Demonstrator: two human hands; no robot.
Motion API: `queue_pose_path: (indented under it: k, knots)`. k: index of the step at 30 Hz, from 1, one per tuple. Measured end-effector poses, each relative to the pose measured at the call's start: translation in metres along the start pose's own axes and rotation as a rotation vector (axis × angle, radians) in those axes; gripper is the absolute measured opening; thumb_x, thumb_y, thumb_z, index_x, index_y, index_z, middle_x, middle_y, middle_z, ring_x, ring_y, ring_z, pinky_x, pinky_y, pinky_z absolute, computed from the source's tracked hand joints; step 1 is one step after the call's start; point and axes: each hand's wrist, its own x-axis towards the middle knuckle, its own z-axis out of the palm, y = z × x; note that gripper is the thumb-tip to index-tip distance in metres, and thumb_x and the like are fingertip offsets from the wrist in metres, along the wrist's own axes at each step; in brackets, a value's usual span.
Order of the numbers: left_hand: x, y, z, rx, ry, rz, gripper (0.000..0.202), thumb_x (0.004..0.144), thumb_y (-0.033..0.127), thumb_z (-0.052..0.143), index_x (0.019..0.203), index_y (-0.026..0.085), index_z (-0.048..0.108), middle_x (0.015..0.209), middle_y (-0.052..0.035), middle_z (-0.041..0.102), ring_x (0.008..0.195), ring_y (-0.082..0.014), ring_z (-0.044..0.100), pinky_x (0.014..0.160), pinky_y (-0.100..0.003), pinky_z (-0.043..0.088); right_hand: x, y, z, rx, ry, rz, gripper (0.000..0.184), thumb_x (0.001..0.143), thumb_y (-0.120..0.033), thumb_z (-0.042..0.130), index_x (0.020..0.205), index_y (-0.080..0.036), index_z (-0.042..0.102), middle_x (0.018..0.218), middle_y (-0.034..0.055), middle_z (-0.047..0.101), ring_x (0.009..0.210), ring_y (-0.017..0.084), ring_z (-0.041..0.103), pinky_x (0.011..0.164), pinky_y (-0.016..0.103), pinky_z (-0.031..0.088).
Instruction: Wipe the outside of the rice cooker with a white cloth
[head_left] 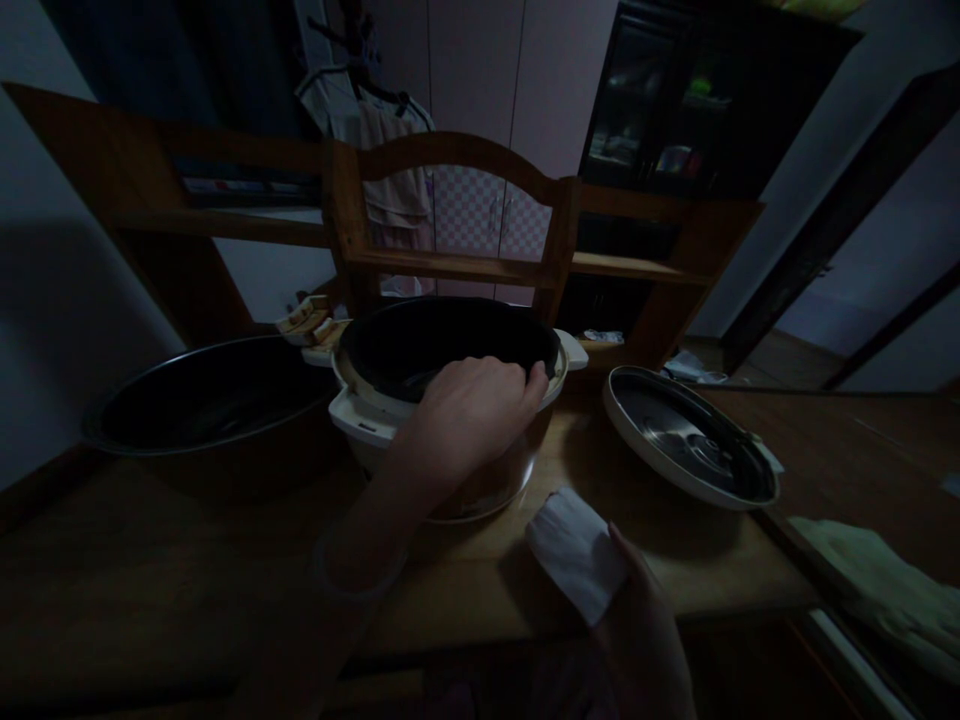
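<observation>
My left hand (472, 408) reaches forward, palm down, fingers curled over the near rim of the cooker (373, 402) at 12 o'clock on the worktop (187, 560). My right hand (646, 632), low at 5 o'clock, pinches a folded white cloth (574, 552). The lid (690, 440) lies at the cooker's 3 o'clock.

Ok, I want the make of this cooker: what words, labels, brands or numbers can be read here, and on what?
Nothing is readable in this dim view.
The cream electric cooker with black inner pot: no legible label.
The small cream packets behind it: print too blurred.
The white strip on the wooden shelf: marks too small.
The white folded cloth: blank.
</observation>
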Motion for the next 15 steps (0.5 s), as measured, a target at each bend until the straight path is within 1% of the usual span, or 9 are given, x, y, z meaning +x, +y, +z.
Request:
queue_pose_path:
  k: [2,5,11,13,15]
  knots:
    - [0.000,0.000,0.000,0.001,-0.001,-0.003,0.044,0.107,0.017,0.032,0.143,0.014,0.057,0.099,-0.0154,0.077,0.084,-0.0284,0.075,0.070,-0.038,0.057,0.003,0.002,-0.004,0.003,0.010,-0.011,0.021,0.076,-0.042,0.078,0.085,-0.024,0.078,0.087,0.0042,0.081,0.085,0.028,0.077,0.084,0.042,0.063]
    - [0.000,0.000,-0.001,0.004,-0.004,-0.005,0.044,0.106,0.016,0.032,0.143,0.014,0.056,0.099,-0.0154,0.077,0.084,-0.0279,0.075,0.069,-0.038,0.057,0.007,0.005,-0.010,-0.003,-0.008,-0.054,0.021,0.076,-0.040,0.078,0.089,-0.024,0.078,0.088,0.0036,0.081,0.093,0.028,0.076,0.087,0.041,0.063]
    - [0.000,0.000,-0.002,0.024,-0.021,0.008,0.045,0.105,0.015,0.031,0.145,0.013,0.054,0.101,-0.0158,0.077,0.084,-0.0291,0.075,0.068,-0.039,0.057,0.011,0.009,-0.013,-0.038,-0.081,-0.092,0.033,0.077,-0.046,0.077,0.100,-0.022,0.079,0.094,0.0072,0.081,0.108,0.032,0.074,0.097,0.048,0.059]
    - [0.000,0.000,-0.001,0.027,-0.015,0.017,0.046,0.105,0.014,0.031,0.145,0.013,0.054,0.102,-0.0161,0.077,0.083,-0.0300,0.075,0.067,-0.039,0.057,0.009,0.010,-0.012,-0.060,-0.092,-0.125,0.034,0.077,-0.046,0.077,0.100,-0.022,0.079,0.094,0.0075,0.081,0.108,0.031,0.074,0.098,0.046,0.058]
    - [0.000,0.000,0.000,0.028,-0.014,0.018,0.046,0.105,0.015,0.029,0.144,0.012,0.055,0.103,-0.0164,0.077,0.082,-0.0307,0.075,0.065,-0.040,0.056,0.008,0.011,-0.012,-0.076,-0.094,-0.175,0.034,0.077,-0.046,0.078,0.101,-0.022,0.079,0.094,0.0062,0.081,0.102,0.029,0.075,0.095,0.044,0.060]
